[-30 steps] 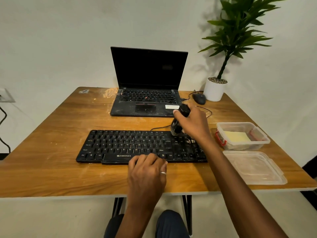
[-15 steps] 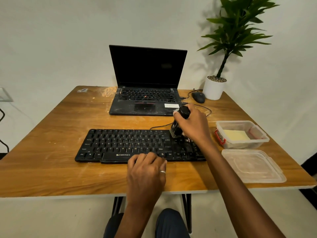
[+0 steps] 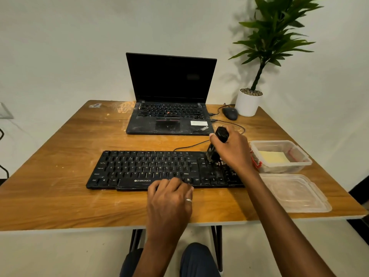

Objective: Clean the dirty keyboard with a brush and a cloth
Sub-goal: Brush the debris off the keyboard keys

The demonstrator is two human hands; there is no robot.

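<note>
Around the black handle of the brush (image 3: 221,134), the fingers (image 3: 219,145) of the right hand (image 3: 232,151) are curled tight, and its bristles are pressed onto keys at the right end of the keyboard (image 3: 151,168). At the keyboard's near edge, the left hand (image 3: 169,202) is rested with loosely bent fingers (image 3: 169,181) on the bottom row, nothing being gripped. The keyboard is laid across the wooden tabletop (image 3: 60,176). Just beside its right end, a yellow cloth (image 3: 273,156) is kept inside a clear container (image 3: 299,165), with the lid (image 3: 295,193) laid nearer. Behind, a laptop (image 3: 169,118), a mouse (image 3: 230,113) and a potted plant (image 3: 247,104) are placed.
</note>
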